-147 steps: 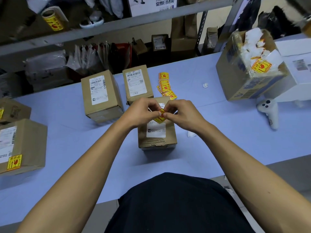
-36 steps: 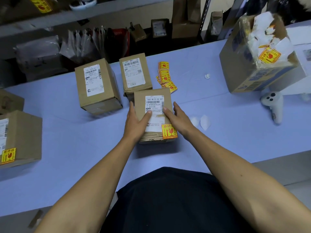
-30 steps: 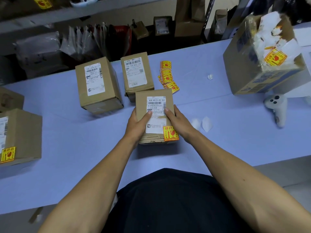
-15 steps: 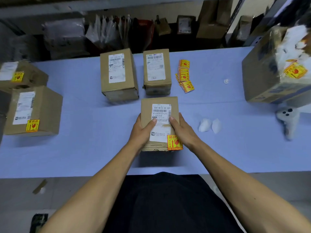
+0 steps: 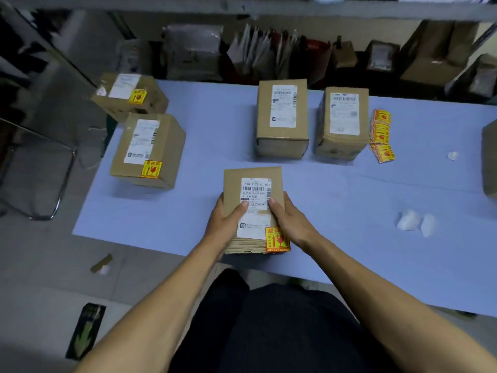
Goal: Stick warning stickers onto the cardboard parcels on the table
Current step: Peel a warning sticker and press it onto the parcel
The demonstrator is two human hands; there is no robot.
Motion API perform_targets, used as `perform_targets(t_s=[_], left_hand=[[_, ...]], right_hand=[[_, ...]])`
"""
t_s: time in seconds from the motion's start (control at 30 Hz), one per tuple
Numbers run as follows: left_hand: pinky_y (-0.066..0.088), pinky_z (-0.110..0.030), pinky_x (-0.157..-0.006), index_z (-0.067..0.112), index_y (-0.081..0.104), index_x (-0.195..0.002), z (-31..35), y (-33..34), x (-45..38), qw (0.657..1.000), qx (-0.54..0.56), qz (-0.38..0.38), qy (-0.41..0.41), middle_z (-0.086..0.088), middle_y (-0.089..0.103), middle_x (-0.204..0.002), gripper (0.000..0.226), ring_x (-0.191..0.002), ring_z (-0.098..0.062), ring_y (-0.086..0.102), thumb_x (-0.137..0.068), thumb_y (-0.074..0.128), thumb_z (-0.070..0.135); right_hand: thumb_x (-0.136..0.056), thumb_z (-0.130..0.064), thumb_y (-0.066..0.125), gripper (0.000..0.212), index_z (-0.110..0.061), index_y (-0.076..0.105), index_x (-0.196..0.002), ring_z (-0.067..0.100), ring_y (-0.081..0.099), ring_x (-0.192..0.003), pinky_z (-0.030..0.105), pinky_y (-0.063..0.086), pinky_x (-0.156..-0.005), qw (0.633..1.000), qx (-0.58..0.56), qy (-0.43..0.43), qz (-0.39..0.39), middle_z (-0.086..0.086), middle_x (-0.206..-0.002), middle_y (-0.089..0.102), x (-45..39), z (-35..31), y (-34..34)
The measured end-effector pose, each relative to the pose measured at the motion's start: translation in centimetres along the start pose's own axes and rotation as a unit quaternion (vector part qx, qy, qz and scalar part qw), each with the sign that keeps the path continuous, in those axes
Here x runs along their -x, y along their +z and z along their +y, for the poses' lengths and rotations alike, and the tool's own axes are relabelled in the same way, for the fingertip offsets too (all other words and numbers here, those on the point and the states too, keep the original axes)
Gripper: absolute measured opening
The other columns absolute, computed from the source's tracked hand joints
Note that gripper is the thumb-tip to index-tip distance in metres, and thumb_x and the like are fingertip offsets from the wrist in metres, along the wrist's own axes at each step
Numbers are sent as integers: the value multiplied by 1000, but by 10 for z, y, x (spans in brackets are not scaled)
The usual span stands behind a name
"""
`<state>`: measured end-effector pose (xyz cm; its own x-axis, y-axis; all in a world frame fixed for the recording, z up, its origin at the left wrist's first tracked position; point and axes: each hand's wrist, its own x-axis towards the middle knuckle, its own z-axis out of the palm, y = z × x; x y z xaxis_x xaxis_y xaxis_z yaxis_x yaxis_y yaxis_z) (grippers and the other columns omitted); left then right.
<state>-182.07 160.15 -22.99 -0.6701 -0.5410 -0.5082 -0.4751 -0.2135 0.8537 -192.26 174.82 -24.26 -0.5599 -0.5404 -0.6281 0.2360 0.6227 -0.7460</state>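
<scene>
Both hands were on the parcel [image 5: 252, 184] at the near edge of the blue table [image 5: 349, 211] — the left hand [image 5: 226, 224] clamped on its left side, thumb laid over the white shipping label [image 5: 254, 208], the right hand [image 5: 291, 224] clamped on the right side, thumb pressing the label's other edge. A firm two-sided grip, fingers wrapped down the walls. The warning sticker [image 5: 277, 239] was already on, sitting at the near right corner of the top face and overlapping the label's corner; it looked flat, though its lower edge seemed to reach the box's edge.

This one looked finished, so the step in hand was probably to clear it away. Two stickered parcels, the nearer box [image 5: 148, 150] and the farther box [image 5: 130, 95], stood well apart at the left — the likely destination. To do it well, the grip had to stay even on both walls, the box level, thumbs off the fresh sticker so it would not lift. Set it down beside the done pair, label up.

Two unstickered parcels, the left one [image 5: 282, 118] and the right one [image 5: 343, 122], waited at the far side, with the loose stickers [image 5: 380, 135] just beside the right one.
</scene>
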Motion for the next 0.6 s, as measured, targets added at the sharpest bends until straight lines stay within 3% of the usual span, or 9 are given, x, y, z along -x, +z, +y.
perform_targets(t_s=[0.17, 0.3, 0.4, 0.53, 0.6], left_hand=[[57, -28, -82, 30, 56, -125, 11, -78, -30, 1000, 0, 8, 2, 9, 71, -114, 34, -99, -8, 70, -93, 66, 27], [57, -25, -81, 28, 58, -122, 30, -115, -68, 1000, 9, 3, 7, 9, 72, -110, 30, -99, -8, 70, -93, 67, 23], [56, -31, -86, 25, 59, -123, 44, -126, -101, 1000, 12, -17, 5, 3, 72, -113, 32, -102, -13, 70, -92, 68, 23], [56, -32, -86, 21, 59, -125, 61, -125, -149, 999, 10, -42, -18, 2, 73, -113, 35, -101, -14, 70, -92, 68, 21], [57, -35, -86, 19, 59, -125, 67, -121, -171, 998, 15, -47, -39, -1, 73, -112, 36, -99, -16, 71, -91, 68, 19]], right_hand=[[-89, -78, 28, 82, -31, 18, -154, 21, 62, -116, 42, 48, -103, 1000, 18, -10, -18, -3, -139, 58, -31, -50, 55], [-101, -57, 37, 48, -34, 36, -143, 14, 64, -110, 33, 50, -96, 999, -32, -21, -5, -7, -131, 61, -61, -91, 77], [-100, -56, 41, 46, -33, 40, -140, 11, 67, -106, 35, 53, -97, 997, -73, -10, 3, -8, -130, 63, -88, -111, 81], [-87, -68, 48, 58, -33, 46, -132, 10, 67, -106, 40, 51, -100, 996, -83, 15, 34, -10, -123, 66, -124, -129, 71], [-93, -61, 49, 46, -31, 45, -128, 11, 67, -106, 39, 52, -99, 996, -83, 22, 35, -8, -124, 66, -140, -136, 64]])
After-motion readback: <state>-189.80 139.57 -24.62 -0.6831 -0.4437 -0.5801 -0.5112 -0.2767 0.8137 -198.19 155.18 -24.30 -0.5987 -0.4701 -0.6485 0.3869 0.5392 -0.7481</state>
